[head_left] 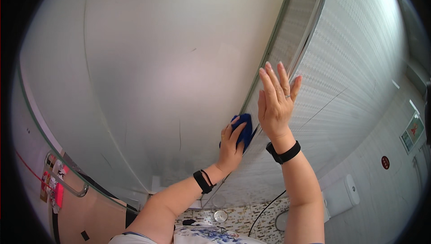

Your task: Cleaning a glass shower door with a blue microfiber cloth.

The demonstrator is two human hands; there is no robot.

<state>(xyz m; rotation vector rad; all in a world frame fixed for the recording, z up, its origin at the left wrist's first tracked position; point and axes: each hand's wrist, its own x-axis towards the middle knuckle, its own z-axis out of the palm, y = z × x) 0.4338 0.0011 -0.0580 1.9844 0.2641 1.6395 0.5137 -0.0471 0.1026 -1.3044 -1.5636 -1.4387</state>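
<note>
My left hand (230, 152) presses a dark blue cloth (243, 129) to the frosted glass panel (170, 64), close to the panel's right edge. Its fingers curl over the cloth, which hides part of them. Higher up and to the right, my right hand (276, 107) is stretched out with its fingers apart and nothing in it. It lies over the metal trim (310, 33) beside the patterned wall (354, 55); whether the palm touches is hidden. A black band sits on each wrist.
Below is a mosaic floor (238, 215) with a round drain (220, 216) and a thin black cable (265, 209). A white toilet (343, 197) stands at the lower right. At the left, a curved metal handle (67, 183) is on the glass door.
</note>
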